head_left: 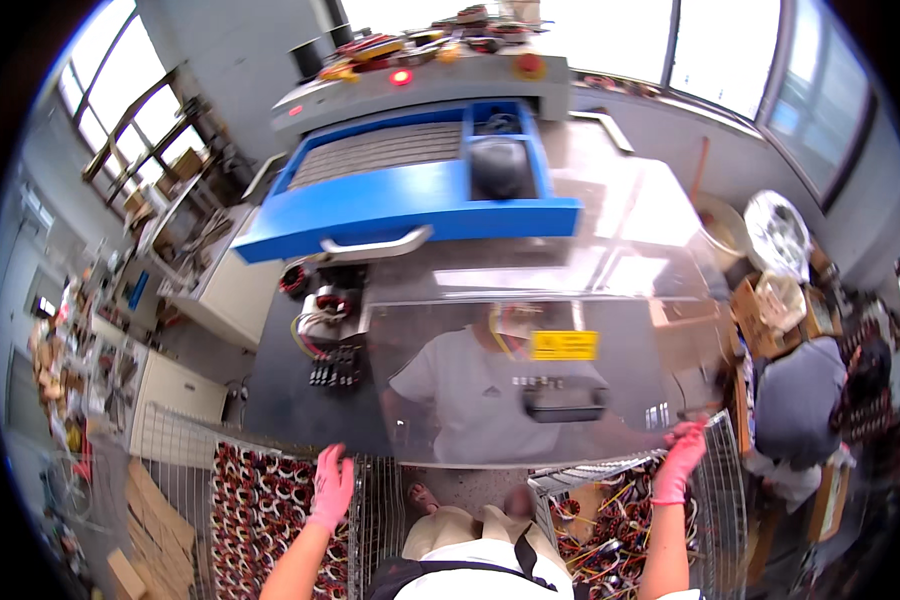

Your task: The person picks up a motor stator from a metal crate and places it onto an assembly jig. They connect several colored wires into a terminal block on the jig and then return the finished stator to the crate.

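Observation:
My left hand (332, 487), in a pink glove, hovers by the right side of a wire basket (185, 425) at lower left. Its fingers are apart and nothing is in them. Small wire-wound ring coils (270, 510) fill that basket in rows. My right hand (680, 462), also pink-gloved, is at the right front corner of a clear cover (470, 400), close to the rim of a second wire basket (728, 470). Blur hides whether its fingers grip anything. Loose coils with coloured leads (610, 540) lie in this second basket.
A grey machine (330, 107) stands ahead with a blue open-topped tray (370, 205). Coils (330, 300) and a dark terminal block (335, 367) sit on the black worktop (280, 410). Another person (798, 400) bends at the right among cardboard boxes. Flattened cardboard (160, 530) lies at lower left.

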A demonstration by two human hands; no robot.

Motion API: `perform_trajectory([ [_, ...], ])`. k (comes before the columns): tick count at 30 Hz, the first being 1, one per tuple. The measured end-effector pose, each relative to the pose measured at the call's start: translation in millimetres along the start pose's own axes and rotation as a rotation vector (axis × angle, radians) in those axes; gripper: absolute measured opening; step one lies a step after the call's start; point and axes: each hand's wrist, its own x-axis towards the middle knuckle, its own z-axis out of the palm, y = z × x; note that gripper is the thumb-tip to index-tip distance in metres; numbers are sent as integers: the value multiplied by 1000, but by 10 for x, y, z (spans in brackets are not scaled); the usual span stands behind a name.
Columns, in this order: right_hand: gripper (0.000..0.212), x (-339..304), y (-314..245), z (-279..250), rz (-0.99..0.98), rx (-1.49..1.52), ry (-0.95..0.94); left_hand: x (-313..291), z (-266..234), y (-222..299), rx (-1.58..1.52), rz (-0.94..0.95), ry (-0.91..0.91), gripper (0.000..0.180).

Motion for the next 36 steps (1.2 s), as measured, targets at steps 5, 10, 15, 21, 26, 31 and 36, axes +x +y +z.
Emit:
perform_trajectory([
  [5,58,125,-92,-201,-250,-211,88,604,-16,-296,48,108,107,37],
  [10,30,-596,-436,1319,-995,-904,196,1150,-222,-685,174,313,171,48],
  [15,44,-2964,653,3874,-1102,-1058,-1207,1380,-120,-1027,215,407,73,55],
  [21,68,-3215,3110,4666,-603,-1251,-1168,1398,-21,-1136,-1,381,49,43],
  [26,41,-2965,3284,4866,244,-716,-1133,1323,-90,-1266,-51,329,-34,51],
  [31,37,-2397,3064,5336,-896,-1239,-1094,1301,-77,-1314,-81,325,-7,54],
  [36,41,-2362,2919,5584,-938,-1662,-1243,1366,-150,-1202,-201,376,57,51],
])
